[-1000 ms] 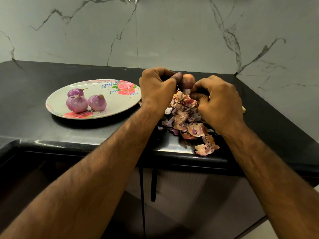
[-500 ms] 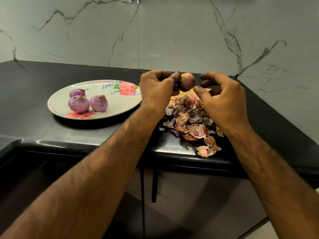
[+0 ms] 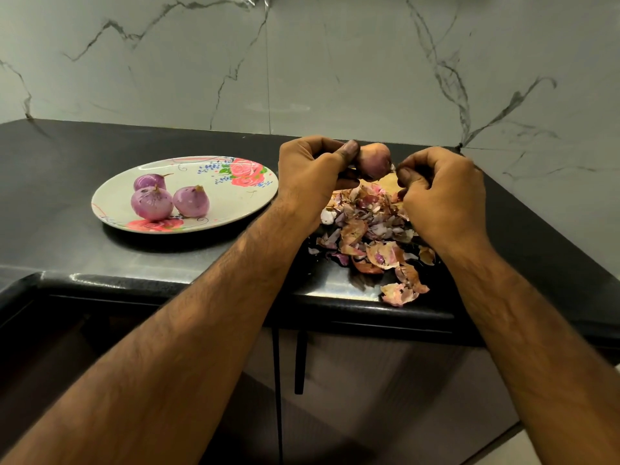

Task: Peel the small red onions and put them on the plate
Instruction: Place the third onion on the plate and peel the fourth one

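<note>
My left hand grips a small red onion with brownish skin, held in the air above the heap of peels. My right hand has its fingers curled, and its thumb and fingertips pinch at the onion's right end. The floral plate lies to the left on the black counter. Three peeled purple onions sit together on its left half.
A heap of dry onion peels covers the counter under my hands and reaches the front edge. A yellowish object shows partly behind the heap. The marble wall rises behind, and cabinet doors hang below.
My right hand, held apart from the onion with looser fingers half a second ago, has closed in and curled onto the onion's right end. The left hand keeps the onion in place.
</note>
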